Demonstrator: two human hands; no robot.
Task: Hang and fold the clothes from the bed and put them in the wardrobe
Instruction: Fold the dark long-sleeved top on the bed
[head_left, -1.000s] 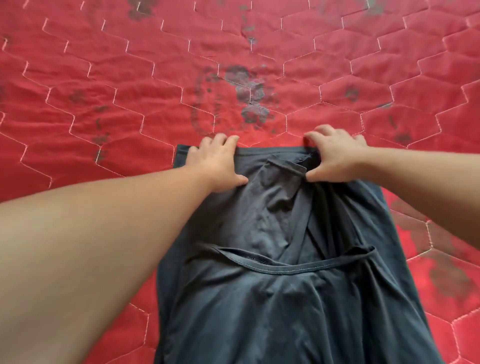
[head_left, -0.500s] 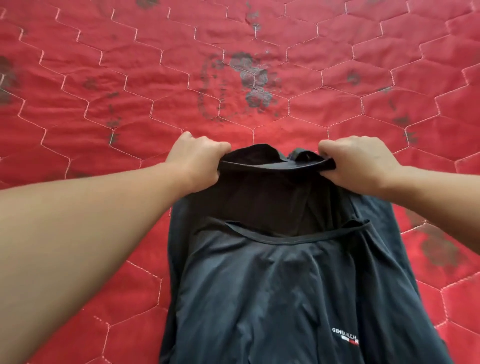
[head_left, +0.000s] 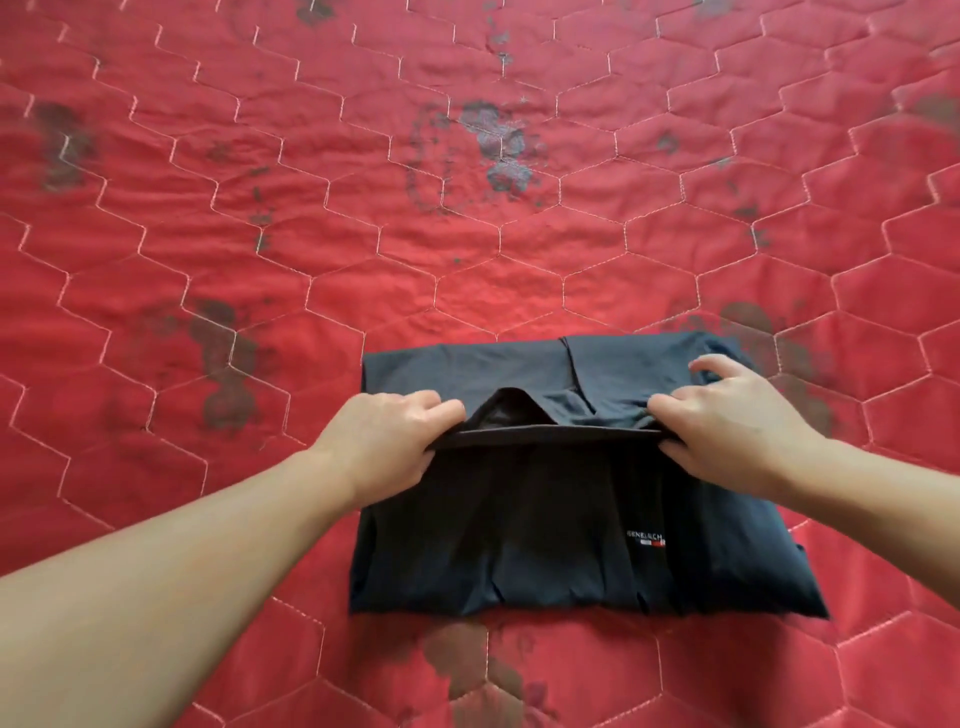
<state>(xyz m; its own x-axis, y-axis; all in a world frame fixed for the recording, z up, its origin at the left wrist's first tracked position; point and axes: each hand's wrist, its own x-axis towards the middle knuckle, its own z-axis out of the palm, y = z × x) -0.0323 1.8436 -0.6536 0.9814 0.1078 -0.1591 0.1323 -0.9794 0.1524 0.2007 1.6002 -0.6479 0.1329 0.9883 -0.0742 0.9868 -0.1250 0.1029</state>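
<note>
A person's left hand and right hand, set apart, each pinch the raised edge of a dark shirt lying half-folded on a red quilt. An uneven pull could skew the fold or loosen tucked layers.
</note>
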